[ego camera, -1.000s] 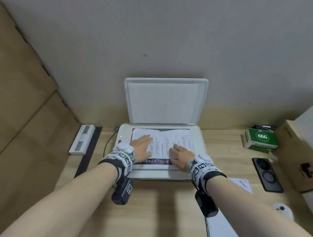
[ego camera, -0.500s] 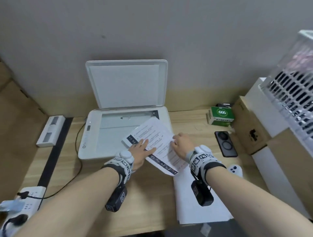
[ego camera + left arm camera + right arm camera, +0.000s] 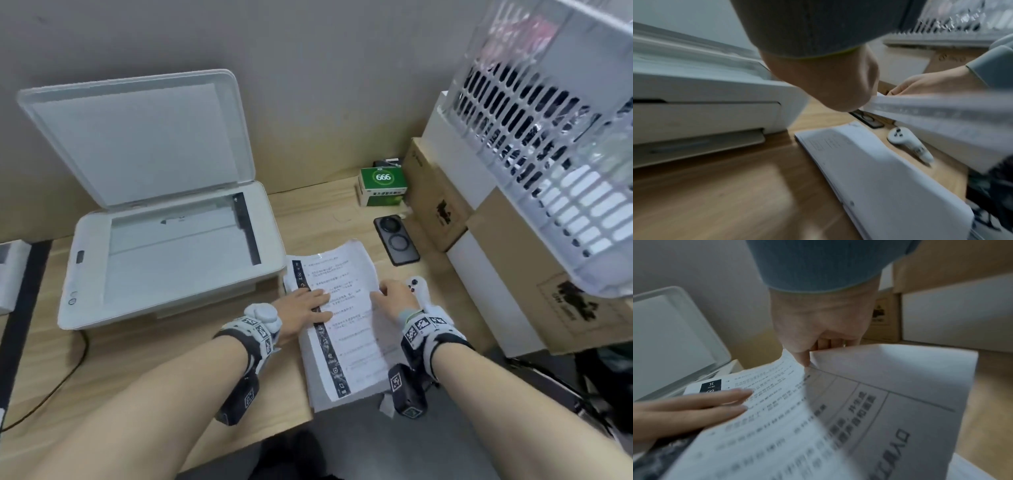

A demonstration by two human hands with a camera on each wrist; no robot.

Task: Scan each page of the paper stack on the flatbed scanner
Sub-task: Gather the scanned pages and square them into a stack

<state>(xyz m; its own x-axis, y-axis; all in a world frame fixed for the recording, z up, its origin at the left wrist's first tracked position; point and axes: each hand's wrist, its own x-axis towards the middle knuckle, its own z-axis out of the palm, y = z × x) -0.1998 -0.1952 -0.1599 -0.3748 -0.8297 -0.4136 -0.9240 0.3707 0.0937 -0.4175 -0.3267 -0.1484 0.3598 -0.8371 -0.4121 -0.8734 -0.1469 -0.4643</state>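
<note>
Head view: a thin printed sheet (image 3: 342, 308) with a dark patterned side strip is held above the white paper stack (image 3: 879, 170), right of the smooth open-lidded scanner (image 3: 164, 253). It is pinched by the right hand (image 3: 397, 298); flat left hand (image 3: 305, 305) fingers are laid on it.

Scanner (image 3: 164, 260): white, flat box on wood desk, left side. Lid (image 3: 137, 137) up, leaning back toward wall. Glass (image 3: 178, 253) bare, no page on it.

Printed page (image 3: 342, 318): white, small black text, dark strip down left edge. Held just above paper stack (image 3: 879, 170), right of scanner, far end bent up.

Paper stack: white sheets, flat on desk, near end sticks out over desk edge.
</note>
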